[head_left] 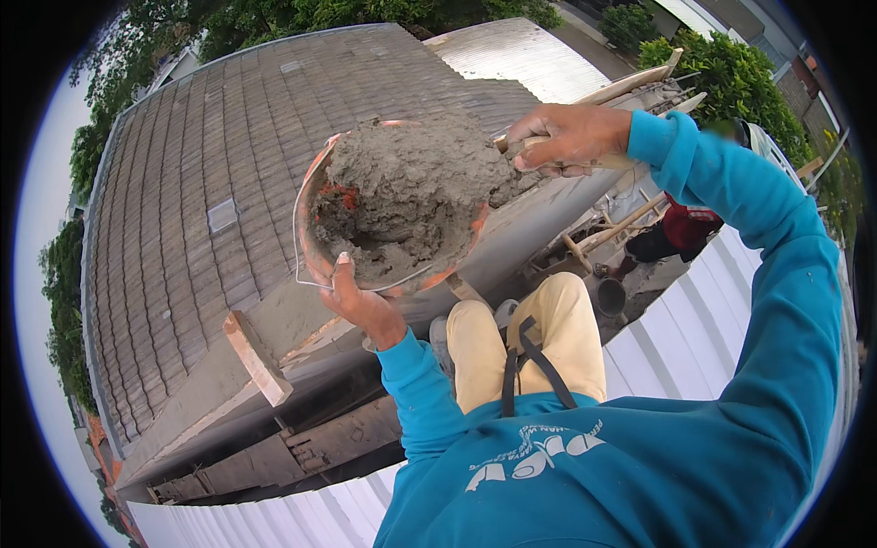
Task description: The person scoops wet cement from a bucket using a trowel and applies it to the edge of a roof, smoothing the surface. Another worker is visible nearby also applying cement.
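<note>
Orange bucket (317, 260) of grey mortar (416, 169), rim gripped by the left hand (358, 306)
The lumpy mortar, hollowed near that hand, heaps toward the right hand (574, 135), which holds a wooden-handled tool (614, 163), its far end hidden.

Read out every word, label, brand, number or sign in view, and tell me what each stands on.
Front of the teal top: white lettering, large characters plus smaller lines that are hard to read; I won't copy the wording out.
Orange bucket: no lettering can be made out.
</note>
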Demonstrator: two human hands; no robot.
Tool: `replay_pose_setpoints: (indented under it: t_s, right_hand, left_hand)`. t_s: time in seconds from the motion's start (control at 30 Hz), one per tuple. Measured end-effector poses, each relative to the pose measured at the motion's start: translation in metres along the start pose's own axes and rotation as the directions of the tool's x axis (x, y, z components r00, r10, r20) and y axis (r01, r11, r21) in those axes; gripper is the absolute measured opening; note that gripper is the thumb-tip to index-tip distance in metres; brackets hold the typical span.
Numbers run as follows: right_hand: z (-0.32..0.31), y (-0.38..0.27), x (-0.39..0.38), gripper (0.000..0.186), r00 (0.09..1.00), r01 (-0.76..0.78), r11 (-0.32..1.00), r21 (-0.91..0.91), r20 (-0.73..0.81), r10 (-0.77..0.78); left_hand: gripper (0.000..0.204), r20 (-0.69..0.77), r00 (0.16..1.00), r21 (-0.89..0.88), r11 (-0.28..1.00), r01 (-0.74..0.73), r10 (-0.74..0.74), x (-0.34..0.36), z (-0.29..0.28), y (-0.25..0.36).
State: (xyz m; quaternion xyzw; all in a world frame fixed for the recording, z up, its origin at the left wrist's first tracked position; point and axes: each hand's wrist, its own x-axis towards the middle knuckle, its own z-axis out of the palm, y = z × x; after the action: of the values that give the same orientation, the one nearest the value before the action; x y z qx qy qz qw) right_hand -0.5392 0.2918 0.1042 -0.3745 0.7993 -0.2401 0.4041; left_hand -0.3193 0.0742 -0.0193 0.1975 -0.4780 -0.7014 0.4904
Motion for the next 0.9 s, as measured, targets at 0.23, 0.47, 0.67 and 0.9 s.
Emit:
replay_pose_setpoints:
  t_s: [0.23, 0.47, 0.67, 0.9]
  right_hand:
    - [-0.049, 0.103, -0.009, 0.043, 0.716, 0.164, 0.729, -0.665, -0.428, -0.551]
    - [-0.029, 0.191, -0.005, 0.037, 0.711, -0.3, 0.416, -0.858, -0.492, -0.502]
    - [-0.047, 0.166, -0.036, 0.027, 0.704, -0.436, 0.513, -0.74, -0.635, -0.317]
    - [-0.001, 0.185, -0.024, 0.043, 0.831, -0.464, 0.852, 0.244, -0.214, 0.514]
  left_hand:
    - [0.06, -0.071, 0.996, -0.002, 0.998, 0.058, -0.058, -0.008, -0.015, 0.005]
    - [0.06, -0.057, 0.995, 0.011, 0.997, 0.079, -0.078, -0.01, -0.015, 0.008]
    - [0.062, -0.102, 0.992, 0.017, 0.997, 0.076, -0.074, -0.013, -0.039, -0.002]
    - [0.069, -0.115, 0.987, 0.028, 0.993, 0.118, -0.114, -0.014, -0.033, 0.004]
